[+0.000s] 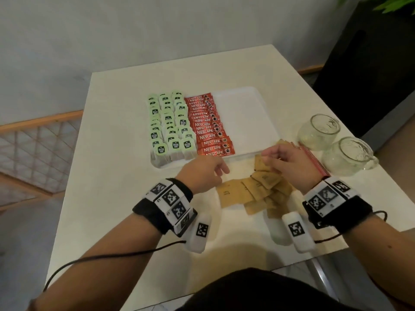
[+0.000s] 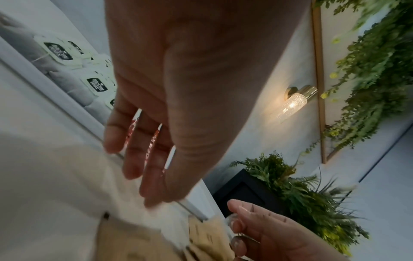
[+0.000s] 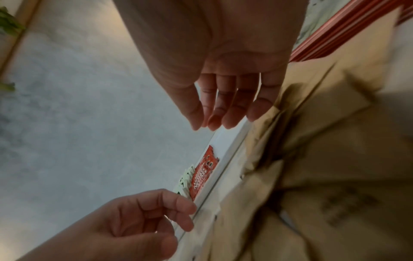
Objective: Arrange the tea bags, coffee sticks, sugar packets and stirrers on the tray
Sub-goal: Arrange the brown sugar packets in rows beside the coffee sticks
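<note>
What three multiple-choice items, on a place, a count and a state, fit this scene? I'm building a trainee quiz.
1. Where do the sugar packets lie relative to the tray?
A inside it
B on the table before it
C behind it

2. How many glass jars are there?
A one
B two
C three

3. The tray's right part is:
A bare
B full of stirrers
C covered by tea bags

Answers:
1. B, the brown pile lies by the tray's near edge.
2. B, two stand at the right.
3. A, white bottom shows beside the coffee sticks.
</note>
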